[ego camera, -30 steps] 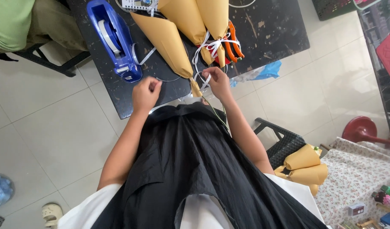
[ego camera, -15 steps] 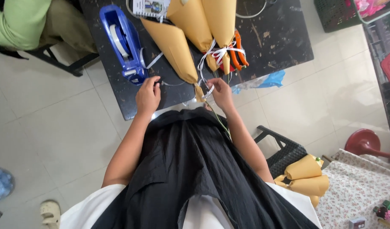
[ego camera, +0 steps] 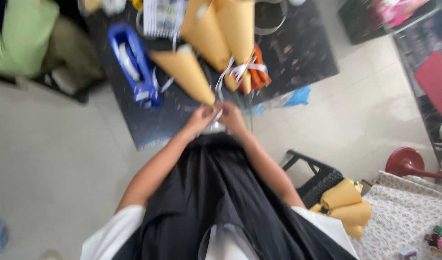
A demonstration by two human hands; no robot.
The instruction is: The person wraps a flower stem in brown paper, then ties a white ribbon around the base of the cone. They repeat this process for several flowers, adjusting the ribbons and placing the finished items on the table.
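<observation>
Seen from above, both hands meet at the near edge of a dark worktop (ego camera: 298, 53). The left hand (ego camera: 201, 118) and right hand (ego camera: 230, 118) pinch the pointed tip of a tan paper cone (ego camera: 185, 72), apparently tying it with white ribbon (ego camera: 240, 70). A blue tape dispenser (ego camera: 134, 67) lies left. Tightening the ribbon seems next.
</observation>
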